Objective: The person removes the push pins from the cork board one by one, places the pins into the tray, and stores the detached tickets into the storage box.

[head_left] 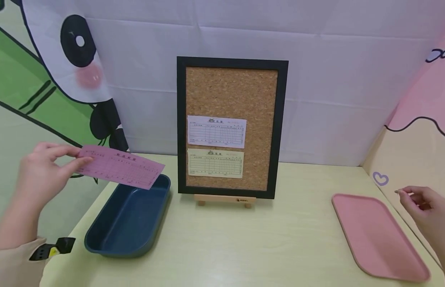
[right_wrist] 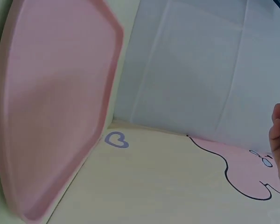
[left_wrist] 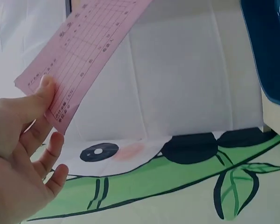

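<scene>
My left hand [head_left: 43,171] pinches a pink receipt slip [head_left: 120,165] by its left end, between thumb and fingers. The slip is tilted above the far end of the blue bin [head_left: 118,247]. Printed lines and characters show on it in the left wrist view. Over by the right wall, my right hand [head_left: 425,207] pinches a tiny dark metallic piece [head_left: 396,191] between thumb and forefinger, beyond the pink tray's outer edge. Its exact kind I cannot tell. A black-framed cork board [head_left: 231,91] carries a white receipt slip [head_left: 217,133] above a pale yellow receipt slip [head_left: 215,164].
A small wooden easel [head_left: 225,199] holds the board upright at the back of the pale table [head_left: 251,239]. The pink tray [head_left: 380,235] lies at the right. White cloth [head_left: 333,95] hangs behind, with cartoon-printed panels at both sides.
</scene>
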`<state>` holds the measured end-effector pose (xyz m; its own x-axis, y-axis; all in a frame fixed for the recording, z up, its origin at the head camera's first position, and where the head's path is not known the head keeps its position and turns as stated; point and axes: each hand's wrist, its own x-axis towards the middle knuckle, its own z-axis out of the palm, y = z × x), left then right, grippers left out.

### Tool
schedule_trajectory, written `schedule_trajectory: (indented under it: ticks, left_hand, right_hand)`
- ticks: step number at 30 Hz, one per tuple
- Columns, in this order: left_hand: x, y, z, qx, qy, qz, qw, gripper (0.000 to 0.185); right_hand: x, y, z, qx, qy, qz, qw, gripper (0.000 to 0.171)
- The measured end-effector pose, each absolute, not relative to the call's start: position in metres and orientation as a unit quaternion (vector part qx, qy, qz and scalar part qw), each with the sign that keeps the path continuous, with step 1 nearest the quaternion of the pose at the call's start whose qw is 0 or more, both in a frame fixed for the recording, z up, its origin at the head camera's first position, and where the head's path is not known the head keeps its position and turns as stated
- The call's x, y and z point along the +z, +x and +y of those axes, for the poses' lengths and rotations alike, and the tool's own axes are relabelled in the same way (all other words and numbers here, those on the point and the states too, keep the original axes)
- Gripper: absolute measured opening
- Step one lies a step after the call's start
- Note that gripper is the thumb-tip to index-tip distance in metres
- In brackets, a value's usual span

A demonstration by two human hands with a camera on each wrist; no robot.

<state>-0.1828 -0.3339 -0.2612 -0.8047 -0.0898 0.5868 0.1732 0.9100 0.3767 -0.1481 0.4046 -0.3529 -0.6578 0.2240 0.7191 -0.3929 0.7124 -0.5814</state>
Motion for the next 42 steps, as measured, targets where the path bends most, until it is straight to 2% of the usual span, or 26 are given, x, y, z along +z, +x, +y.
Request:
schedule_trajectory:
  ticks: [5, 16, 19, 26, 30, 38, 42]
  left_hand:
    - [-0.263, -0.192, -0.348, -0.161, -0.070, -0.942, 0.286, 0.024]
    - [-0.267, -0.212, -0.359, -0.055, -0.129, -0.978, 0.157, 0.015]
    - [-0.271, -0.219, -0.360, -0.044, -0.145, -0.980, 0.127, 0.012]
    - [-0.286, -0.232, -0.355, -0.044, -0.176, -0.979, 0.090, 0.010]
    - [-0.296, -0.240, -0.350, -0.051, -0.182, -0.980, 0.060, 0.011]
    - [-0.321, -0.261, -0.345, -0.033, -0.226, -0.972, 0.054, 0.014]
    - [-0.331, -0.269, -0.342, -0.049, -0.218, -0.974, 0.029, 0.014]
  right_hand:
    - [-0.365, -0.146, 0.413, 0.366, 0.039, -0.846, 0.387, 0.051]
    - [-0.390, -0.145, 0.437, 0.267, 0.084, -0.897, 0.342, 0.043]
    - [-0.396, -0.145, 0.442, 0.250, 0.094, -0.907, 0.325, 0.036]
    - [-0.409, -0.146, 0.445, 0.244, 0.093, -0.927, 0.271, 0.020]
    - [-0.417, -0.146, 0.444, 0.233, 0.098, -0.939, 0.235, 0.018]
    - [-0.427, -0.151, 0.448, 0.230, 0.115, -0.946, 0.198, 0.017]
    - [-0.432, -0.153, 0.450, 0.235, 0.118, -0.949, 0.174, 0.015]
